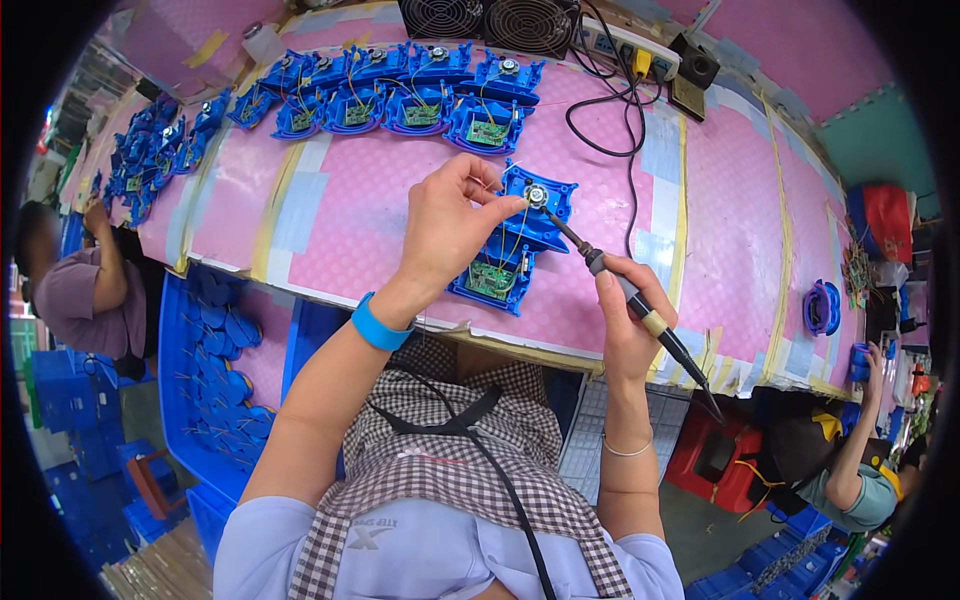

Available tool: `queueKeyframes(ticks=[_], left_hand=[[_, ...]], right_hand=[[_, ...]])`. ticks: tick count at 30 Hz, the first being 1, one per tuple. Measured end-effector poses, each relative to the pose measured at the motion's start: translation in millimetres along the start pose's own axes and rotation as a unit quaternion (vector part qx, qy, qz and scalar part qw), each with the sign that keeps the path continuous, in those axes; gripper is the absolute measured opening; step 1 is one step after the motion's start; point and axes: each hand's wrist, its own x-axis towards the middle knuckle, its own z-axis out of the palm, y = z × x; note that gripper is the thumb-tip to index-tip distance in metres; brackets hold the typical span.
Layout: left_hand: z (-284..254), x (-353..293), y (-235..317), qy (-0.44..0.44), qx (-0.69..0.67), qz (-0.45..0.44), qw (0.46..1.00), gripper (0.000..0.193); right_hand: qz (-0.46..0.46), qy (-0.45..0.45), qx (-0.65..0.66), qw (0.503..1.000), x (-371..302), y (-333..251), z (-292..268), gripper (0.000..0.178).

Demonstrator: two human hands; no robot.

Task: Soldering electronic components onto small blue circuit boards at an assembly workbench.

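Observation:
In front of me on the pink table lies an opened blue plastic housing, with a small round silver speaker in its upper part. A green circuit board sits in the lower part, joined to the upper by thin yellow wires. My right hand is closed round the handle of a soldering iron, whose tip reaches the speaker's edge. My left hand bends over the housing from the left, thumb and fingers pinched near the speaker. What the pinch holds is too fine to make out.
Several similar blue housings stand in rows at the back, and more pile up at left. Two black fans, a power strip and a cable are at the rear. A blue bin stands lower left. Co-workers sit on both sides.

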Motion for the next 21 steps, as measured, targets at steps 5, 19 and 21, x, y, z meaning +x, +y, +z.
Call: queueKeyframes(ticks=[5,19,21], left_hand=[[-3,-3,5,-0.062,0.102,0.075,0.990,0.014],[1,2,1,-0.094,0.194,0.108,0.970,0.015],[2,3,0,-0.096,0.198,0.113,0.969,0.015]], right_hand=[[0.002,0.006,0.009,1.000,2,-1,1,0.014],[-0.007,-0.007,-0.006,1.000,8,-8,8,0.016],[-0.003,-0.010,-0.006,1.000,8,-8,9,0.016]])
